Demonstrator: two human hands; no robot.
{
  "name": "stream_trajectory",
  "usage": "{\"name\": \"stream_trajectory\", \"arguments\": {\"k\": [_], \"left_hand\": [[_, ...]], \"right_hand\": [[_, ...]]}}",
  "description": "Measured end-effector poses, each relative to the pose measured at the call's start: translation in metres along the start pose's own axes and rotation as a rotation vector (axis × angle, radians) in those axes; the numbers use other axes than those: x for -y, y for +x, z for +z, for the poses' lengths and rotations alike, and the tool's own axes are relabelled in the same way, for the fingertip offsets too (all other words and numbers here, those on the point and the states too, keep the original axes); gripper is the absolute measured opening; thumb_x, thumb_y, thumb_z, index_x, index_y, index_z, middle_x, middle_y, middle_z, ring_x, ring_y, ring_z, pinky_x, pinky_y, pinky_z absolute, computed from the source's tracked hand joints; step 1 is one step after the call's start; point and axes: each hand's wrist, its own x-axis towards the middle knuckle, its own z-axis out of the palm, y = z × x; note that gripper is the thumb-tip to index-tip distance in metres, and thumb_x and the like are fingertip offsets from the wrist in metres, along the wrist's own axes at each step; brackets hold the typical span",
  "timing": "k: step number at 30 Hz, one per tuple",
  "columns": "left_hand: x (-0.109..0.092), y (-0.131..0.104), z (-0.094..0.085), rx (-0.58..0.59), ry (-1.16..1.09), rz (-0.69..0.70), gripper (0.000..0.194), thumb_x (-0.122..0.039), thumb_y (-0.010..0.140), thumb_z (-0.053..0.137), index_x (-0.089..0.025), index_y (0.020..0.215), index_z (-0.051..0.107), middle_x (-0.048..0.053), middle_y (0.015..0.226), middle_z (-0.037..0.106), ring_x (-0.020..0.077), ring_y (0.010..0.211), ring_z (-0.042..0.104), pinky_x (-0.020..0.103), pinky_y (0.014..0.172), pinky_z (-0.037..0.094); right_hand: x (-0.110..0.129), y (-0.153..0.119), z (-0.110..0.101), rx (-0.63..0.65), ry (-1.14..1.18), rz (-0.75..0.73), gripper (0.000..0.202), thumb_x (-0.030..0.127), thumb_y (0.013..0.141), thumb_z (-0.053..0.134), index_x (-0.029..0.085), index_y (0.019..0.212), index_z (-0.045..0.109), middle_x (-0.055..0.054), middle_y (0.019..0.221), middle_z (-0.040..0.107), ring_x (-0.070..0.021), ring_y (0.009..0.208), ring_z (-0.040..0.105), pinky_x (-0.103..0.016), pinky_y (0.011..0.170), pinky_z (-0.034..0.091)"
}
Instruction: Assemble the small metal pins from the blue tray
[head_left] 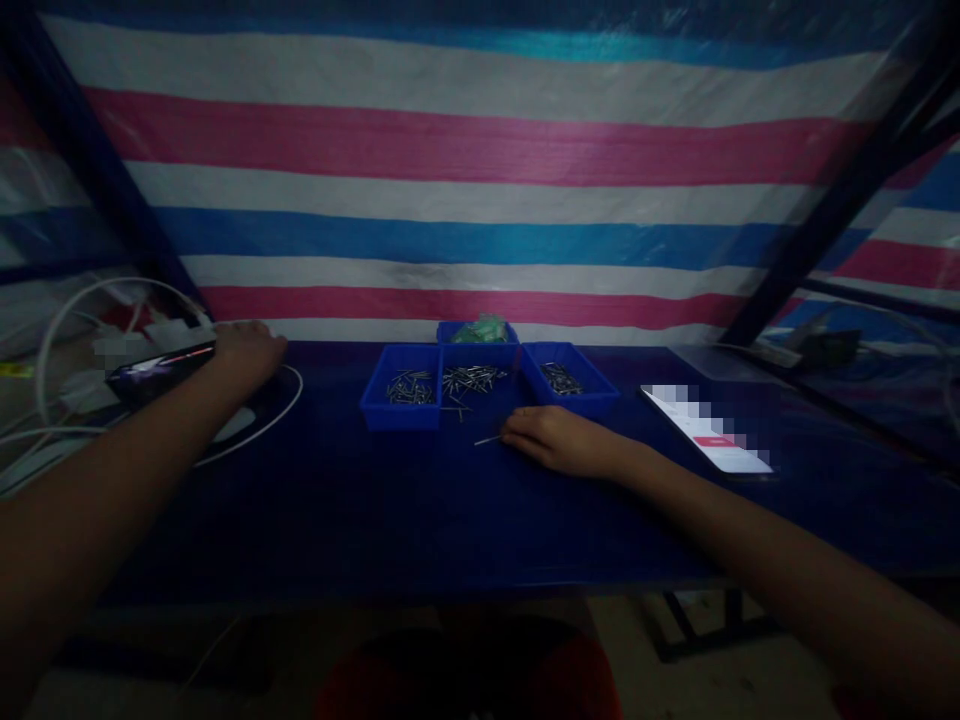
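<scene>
My right hand [553, 440] rests on the dark blue table with its fingers pinched together. From its fingertips a thin metal pin [487, 440] sticks out to the left. Ahead of it, a loose heap of similar metal pieces [471, 379] lies between two blue bins, the left bin [401, 418] and the right bin [596, 400], each with metal pieces inside. My left hand [251, 355] is stretched out to the far left, at the right end of a dark device with a lit screen [161, 368]. Its fingertips are hidden, so its grip is unclear.
A blue bin [451, 333] holding green plastic bags [484, 328] stands at the back. A phone with a lit screen [712, 435] lies at the right. White cables [292, 395] loop across the left side. Blue frame posts [821, 220] and a striped sheet [465, 150] enclose the table.
</scene>
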Motion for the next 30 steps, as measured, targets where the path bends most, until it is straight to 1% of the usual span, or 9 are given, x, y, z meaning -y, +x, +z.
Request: {"name": "stream_trajectory", "arguments": {"k": [2, 4, 7, 9, 12, 15, 18, 22, 30], "left_hand": [[-0.022, -0.003, -0.024, 0.004, 0.067, -0.026, 0.026, -0.017, 0.077, 0.041, 0.001, 0.088, 0.057, 0.022, 0.09, 0.056, 0.0324, 0.088, 0.048, 0.052, 0.068, 0.035], [-0.057, -0.012, -0.052, -0.039, 0.169, 0.033, 0.03, -0.023, 0.078, 0.043, -0.003, 0.099, 0.053, 0.019, 0.096, 0.056, 0.0289, 0.087, 0.05, 0.044, 0.07, 0.039], [-0.128, -0.037, -0.082, -0.266, 0.102, 0.307, 0.033, -0.03, 0.085, 0.035, -0.011, 0.108, 0.049, 0.012, 0.1, 0.056, 0.0217, 0.087, 0.053, 0.032, 0.07, 0.041], [-0.173, -0.057, -0.083, -0.287, -0.025, 0.509, 0.031, -0.033, 0.087, 0.032, -0.016, 0.104, 0.051, 0.006, 0.092, 0.058, 0.0165, 0.079, 0.055, 0.026, 0.065, 0.041], [-0.215, -0.079, -0.059, -0.241, -0.084, 0.749, 0.028, -0.032, 0.087, 0.032, -0.016, 0.089, 0.055, 0.004, 0.077, 0.059, 0.0135, 0.063, 0.056, 0.023, 0.053, 0.039], [-0.223, -0.084, -0.03, -0.207, -0.112, 0.771, 0.026, -0.032, 0.086, 0.036, -0.014, 0.082, 0.054, 0.005, 0.074, 0.059, 0.0137, 0.059, 0.055, 0.023, 0.05, 0.039], [-0.217, -0.079, -0.016, -0.162, -0.225, 0.774, 0.026, -0.03, 0.088, 0.034, -0.014, 0.081, 0.054, 0.004, 0.074, 0.059, 0.0133, 0.062, 0.056, 0.023, 0.054, 0.041], [-0.212, -0.074, -0.018, -0.084, -0.386, 0.802, 0.023, -0.026, 0.088, 0.036, -0.015, 0.08, 0.054, 0.003, 0.075, 0.059, 0.0116, 0.065, 0.055, 0.023, 0.062, 0.042], [-0.21, -0.071, -0.02, 0.015, -0.48, 0.765, 0.027, -0.03, 0.089, 0.034, -0.015, 0.081, 0.055, 0.004, 0.075, 0.061, 0.0116, 0.068, 0.056, 0.022, 0.065, 0.041]], "right_hand": [[0.0, 0.0, 0.0, -0.005, 0.005, -0.004, 0.022, 0.024, 0.089, 0.034, 0.015, 0.085, 0.054, -0.004, 0.079, 0.054, -0.0117, 0.07, 0.05, -0.026, 0.069, 0.039], [0.0, 0.0, 0.0, -0.008, 0.015, -0.006, 0.022, 0.024, 0.089, 0.034, 0.015, 0.085, 0.054, -0.004, 0.079, 0.055, -0.0118, 0.07, 0.05, -0.026, 0.069, 0.039], [0.0, 0.0, 0.001, -0.015, 0.021, -0.003, 0.023, 0.025, 0.089, 0.034, 0.015, 0.086, 0.054, -0.005, 0.079, 0.055, -0.012, 0.069, 0.051, -0.026, 0.068, 0.039], [0.0, 0.001, 0.002, -0.026, 0.02, -0.003, 0.022, 0.024, 0.089, 0.035, 0.014, 0.085, 0.054, -0.005, 0.078, 0.055, -0.0122, 0.069, 0.051, -0.026, 0.068, 0.039], [0.0, 0.001, 0.004, -0.049, 0.018, 0.006, 0.021, 0.022, 0.088, 0.036, 0.014, 0.084, 0.054, -0.005, 0.078, 0.055, -0.0125, 0.069, 0.051, -0.026, 0.067, 0.038], [0.0, 0.002, 0.004, -0.056, 0.029, 0.008, 0.019, 0.021, 0.088, 0.037, 0.014, 0.082, 0.054, -0.005, 0.076, 0.055, -0.0126, 0.069, 0.051, -0.026, 0.066, 0.038], [0.002, 0.001, 0.002, -0.048, 0.05, 0.016, 0.02, 0.023, 0.089, 0.036, 0.015, 0.082, 0.053, -0.004, 0.077, 0.056, -0.0128, 0.07, 0.052, -0.026, 0.067, 0.038], [0.002, 0.001, 0.001, -0.042, 0.047, 0.027, 0.021, 0.026, 0.089, 0.035, 0.016, 0.081, 0.052, -0.003, 0.075, 0.055, -0.0129, 0.068, 0.051, -0.026, 0.066, 0.038], [0.001, 0.0, -0.001, -0.038, 0.044, 0.025, 0.023, 0.026, 0.09, 0.034, 0.016, 0.081, 0.052, -0.003, 0.073, 0.055, -0.0122, 0.065, 0.05, -0.025, 0.064, 0.037]]}}
